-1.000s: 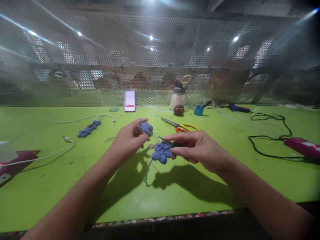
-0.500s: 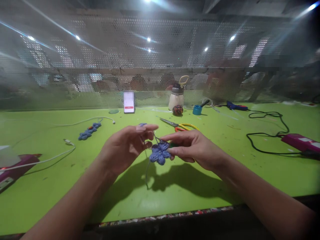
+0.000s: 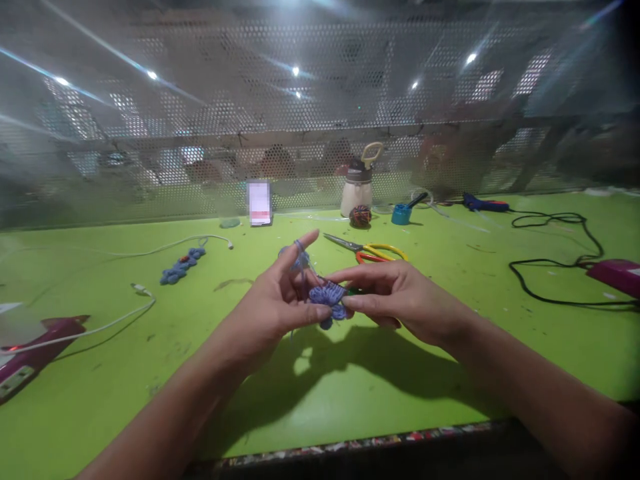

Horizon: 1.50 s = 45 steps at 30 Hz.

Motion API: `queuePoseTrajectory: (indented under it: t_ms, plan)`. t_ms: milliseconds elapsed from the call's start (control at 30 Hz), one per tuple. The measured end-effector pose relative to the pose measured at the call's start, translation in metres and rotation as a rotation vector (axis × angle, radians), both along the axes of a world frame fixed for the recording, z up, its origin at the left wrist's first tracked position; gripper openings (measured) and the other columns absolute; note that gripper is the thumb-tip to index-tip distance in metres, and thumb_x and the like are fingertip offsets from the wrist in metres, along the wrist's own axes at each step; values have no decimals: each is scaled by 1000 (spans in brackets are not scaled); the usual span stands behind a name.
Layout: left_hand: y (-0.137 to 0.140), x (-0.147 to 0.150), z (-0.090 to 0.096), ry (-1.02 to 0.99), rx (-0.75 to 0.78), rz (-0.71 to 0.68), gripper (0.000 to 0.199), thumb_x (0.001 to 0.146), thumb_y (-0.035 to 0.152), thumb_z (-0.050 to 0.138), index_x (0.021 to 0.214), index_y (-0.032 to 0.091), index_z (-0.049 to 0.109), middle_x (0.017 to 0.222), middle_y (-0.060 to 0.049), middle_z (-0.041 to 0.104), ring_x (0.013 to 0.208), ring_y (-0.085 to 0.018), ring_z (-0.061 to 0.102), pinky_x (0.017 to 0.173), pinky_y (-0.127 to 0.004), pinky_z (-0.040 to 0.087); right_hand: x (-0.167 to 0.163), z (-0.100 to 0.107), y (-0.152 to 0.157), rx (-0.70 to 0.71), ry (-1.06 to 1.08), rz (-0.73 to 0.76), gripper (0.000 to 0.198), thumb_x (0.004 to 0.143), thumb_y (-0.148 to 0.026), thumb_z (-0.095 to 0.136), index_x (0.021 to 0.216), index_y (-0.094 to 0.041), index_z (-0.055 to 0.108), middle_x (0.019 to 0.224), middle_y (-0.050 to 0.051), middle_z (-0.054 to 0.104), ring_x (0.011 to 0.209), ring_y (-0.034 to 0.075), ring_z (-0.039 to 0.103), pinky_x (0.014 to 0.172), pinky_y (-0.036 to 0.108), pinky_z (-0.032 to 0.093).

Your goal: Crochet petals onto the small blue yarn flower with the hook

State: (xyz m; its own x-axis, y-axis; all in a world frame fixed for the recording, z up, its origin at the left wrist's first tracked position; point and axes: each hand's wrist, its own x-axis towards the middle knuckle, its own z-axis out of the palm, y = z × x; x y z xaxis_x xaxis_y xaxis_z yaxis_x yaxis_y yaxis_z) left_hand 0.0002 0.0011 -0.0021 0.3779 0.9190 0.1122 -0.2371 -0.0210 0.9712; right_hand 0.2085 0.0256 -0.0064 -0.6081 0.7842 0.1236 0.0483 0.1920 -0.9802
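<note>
Above the table, a blue-purple crocheted flower [image 3: 326, 295] is pinched by the thumb of my left hand [image 3: 280, 303], whose index finger points up. Blue yarn loops over that raised finger, and a ball of the same yarn [image 3: 300, 257] shows just behind it. My right hand [image 3: 387, 293] is closed on a crochet hook [image 3: 353, 291], with a bit of green handle showing between the fingers. The hook's thin shaft runs along the flower's upper edge; its tip is hard to make out. The right thumb touches the flower's right side.
Scissors [image 3: 367, 250] lie just beyond my hands. Behind them stand a bottle [image 3: 357, 193], a dark yarn ball [image 3: 360, 216], a blue pot [image 3: 401, 214] and a phone [image 3: 259, 203]. Crocheted strip [image 3: 183, 265] and cables lie left; a glue gun [image 3: 485, 203] and power strip [image 3: 617, 277] right.
My left thumb has come down onto the flower, which has tilted and is now partly covered. The left index finger has risen with the yarn over it. The view has shifted slightly.
</note>
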Motion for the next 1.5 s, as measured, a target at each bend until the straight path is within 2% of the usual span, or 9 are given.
queuePoseTrajectory:
  t_ms: [100,167,300,467,733,867,1200,1500]
  plan:
    - [1,0,-1,7,-39,2,104,65,1,79,150,33,28,92,-1,63,82,-14,64,73,-24,51,1,2,1,18,-52,9,41,84,-30,70,124,-20,68,52,-7,45,44,6,28,41,20,21]
    - [2,1,-2,4,-58,4,109,63,1,80,151,34,25,98,-2,63,82,-15,64,72,-25,52,0,4,1,44,-73,-4,39,84,-25,68,122,-18,69,50,-7,42,44,5,27,42,21,22]
    - [4,3,-5,18,-73,48,111,61,2,82,151,35,25,94,-1,61,78,-15,65,72,-28,53,-3,7,0,109,-80,-52,34,82,-19,66,116,-17,73,52,-6,47,44,6,30,44,22,26]
    - [3,4,-5,2,-105,92,111,61,2,81,152,29,23,77,2,62,72,-14,63,69,-26,52,-3,8,-1,127,-106,-105,32,80,-17,67,111,-14,74,65,-2,59,49,6,38,45,21,30]
    - [-1,9,-2,-30,-145,163,106,59,-4,78,149,24,31,72,4,63,69,-13,63,70,-25,52,-1,9,3,25,-96,-57,33,80,-14,67,112,-15,74,53,-6,53,42,6,41,41,19,35]
    - [-2,10,1,-53,-188,178,107,58,-5,78,150,22,29,72,5,64,69,-12,63,69,-22,51,-1,6,4,-10,-104,-53,34,81,-16,67,114,-14,73,48,-7,49,40,6,42,40,18,35]
    - [2,9,-3,-95,-245,164,106,59,-4,79,149,22,28,72,5,66,66,-12,63,67,-22,49,-3,2,6,-69,-94,-53,36,82,-18,67,118,-15,70,49,-7,48,40,6,42,40,18,33]
    - [2,7,-5,-81,-270,173,108,61,-3,79,150,20,24,74,5,67,69,-11,63,72,-21,48,-3,2,8,-95,-116,-62,37,81,-17,67,118,-13,71,50,-7,49,39,6,44,40,18,33]
